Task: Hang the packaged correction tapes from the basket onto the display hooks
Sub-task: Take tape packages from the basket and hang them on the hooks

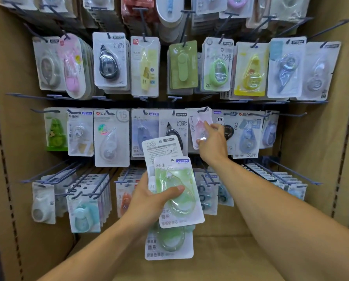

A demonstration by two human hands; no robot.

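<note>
My left hand (149,201) grips a fanned stack of packaged green correction tapes (177,191) in front of the lower rows, thumb pressed on the front blister. One pack in the stack shows its printed back, and another hangs below my wrist. My right hand (212,142) reaches up to the middle row and pinches a pink correction tape pack (200,126). The top of that pack sits at a display hook (203,109), tilted to the right. The basket is out of view.
A cardboard-backed display wall (13,138) carries several rows of metal hooks full of packaged correction tapes. Long bare hook ends (291,171) jut out at the lower right and lower left (47,175). A cardboard ledge (220,250) lies below the bottom row.
</note>
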